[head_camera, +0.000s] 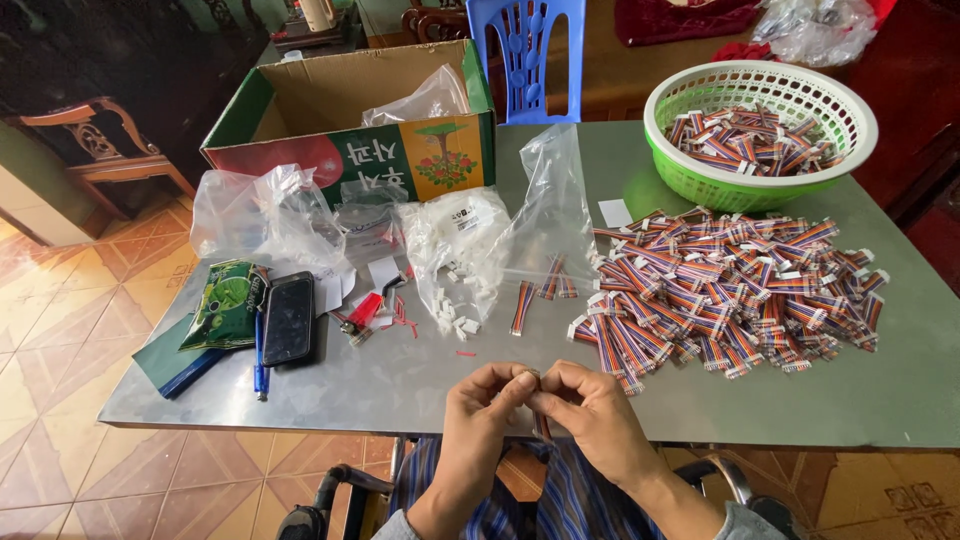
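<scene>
Both hands (540, 400) meet fingertip to fingertip, apparently pinching something small.

Head camera looks steeply down, close over table (420, 385).

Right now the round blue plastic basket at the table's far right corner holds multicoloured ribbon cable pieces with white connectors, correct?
Not quite: the round plastic basket is green with a white rim, not blue. The head view shows it at the table's far right corner, holding multicoloured ribbon cable pieces with white connectors.
</scene>
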